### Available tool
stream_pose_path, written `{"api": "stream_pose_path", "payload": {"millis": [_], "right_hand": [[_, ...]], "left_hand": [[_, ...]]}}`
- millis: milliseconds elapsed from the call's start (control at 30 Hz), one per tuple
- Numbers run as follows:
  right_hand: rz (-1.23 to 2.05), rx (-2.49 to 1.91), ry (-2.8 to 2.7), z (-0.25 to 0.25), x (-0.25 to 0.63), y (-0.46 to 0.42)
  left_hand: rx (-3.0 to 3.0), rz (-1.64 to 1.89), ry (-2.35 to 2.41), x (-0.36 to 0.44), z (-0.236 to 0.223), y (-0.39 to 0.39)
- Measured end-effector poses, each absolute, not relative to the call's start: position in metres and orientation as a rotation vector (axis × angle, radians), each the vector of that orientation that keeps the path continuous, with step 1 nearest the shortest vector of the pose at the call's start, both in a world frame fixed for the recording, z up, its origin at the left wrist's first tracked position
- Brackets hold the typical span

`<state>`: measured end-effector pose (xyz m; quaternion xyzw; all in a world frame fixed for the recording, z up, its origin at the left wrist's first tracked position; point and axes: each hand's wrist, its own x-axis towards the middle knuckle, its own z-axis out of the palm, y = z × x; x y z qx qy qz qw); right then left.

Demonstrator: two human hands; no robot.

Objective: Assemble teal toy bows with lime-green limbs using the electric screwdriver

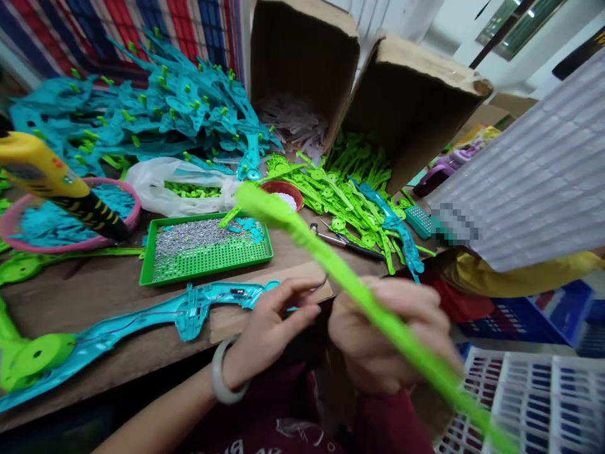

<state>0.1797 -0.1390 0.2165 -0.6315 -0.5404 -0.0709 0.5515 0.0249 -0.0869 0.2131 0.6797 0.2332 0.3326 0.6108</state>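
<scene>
My right hand (pixel 392 334) is closed round a long lime-green plastic strip (pixel 345 274), blurred by motion, which slants across the view toward the camera. My left hand (pixel 274 328), with a pale bangle on its wrist, has its fingers curled at a thin dark wire (pixel 324 284); its exact grip is partly hidden. Beneath and beside that hand lies a long turquoise plastic part (pixel 161 318), with a thin wire running along it and a small metal piece near its right end. A round lime-green piece (pixel 45 359) sits at its left end.
A green perforated tray (pixel 212 258) holds small metal pieces. A yellow-and-black power screwdriver (pixel 51 183) stands at left by a pink basket (pixel 135 211). Behind are a turquoise parts heap (pixel 179 113), lime-green parts (pixel 335 195) and cardboard boxes (pixel 368 82). White crates (pixel 529 391) stand at right.
</scene>
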Motion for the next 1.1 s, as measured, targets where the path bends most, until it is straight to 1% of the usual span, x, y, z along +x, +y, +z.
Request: {"api": "stream_pose_path", "payload": {"millis": [67, 100, 200, 267, 367, 467, 667, 767, 900, 933, 1000, 1067, 1100], "right_hand": [[-0.152, -1.409, -1.042, 0.223, 0.199, -0.121], [-0.025, -1.380, -0.908, 0.222, 0.210, -0.113], [0.603, -1.381, -0.583, 0.199, 0.233, -0.098], [0.870, -1.429, -0.495, 0.174, 0.236, -0.093], [0.952, -1.474, -0.441, 0.145, 0.232, -0.087], [0.995, -1.510, -0.413, 0.135, 0.231, -0.080], [1.062, -1.597, -0.391, 0.138, 0.232, -0.074], [1.122, -1.637, -0.397, 0.141, 0.229, -0.078], [1.205, -1.758, -0.511, 0.146, 0.229, -0.089], [1.155, -1.818, -0.601, 0.147, 0.230, -0.093], [0.879, -1.929, -0.904, 0.148, 0.230, -0.103], [0.532, -1.901, -1.370, 0.150, 0.226, -0.113], [0.412, -1.826, -1.633, 0.150, 0.223, -0.117]], "left_hand": [[1.569, 0.904, 0.765, 0.017, 0.210, -0.086], [1.619, 0.958, 0.862, 0.010, 0.207, -0.085], [1.908, 0.985, 0.903, -0.012, 0.190, -0.082], [2.083, 0.967, 0.827, -0.021, 0.175, -0.081], [2.262, 0.926, 0.748, -0.025, 0.157, -0.076], [2.416, 0.860, 0.739, -0.024, 0.147, -0.066], [2.559, 0.570, 0.826, -0.031, 0.137, -0.048], [2.550, 0.527, 0.741, -0.042, 0.134, -0.051], [2.541, 0.555, 0.752, -0.055, 0.132, -0.061], [2.546, 0.575, 0.750, -0.056, 0.131, -0.064], [2.550, 0.618, 0.708, -0.058, 0.130, -0.067], [2.554, 0.650, 0.649, -0.056, 0.129, -0.069], [2.561, 0.662, 0.621, -0.055, 0.129, -0.070]]}}
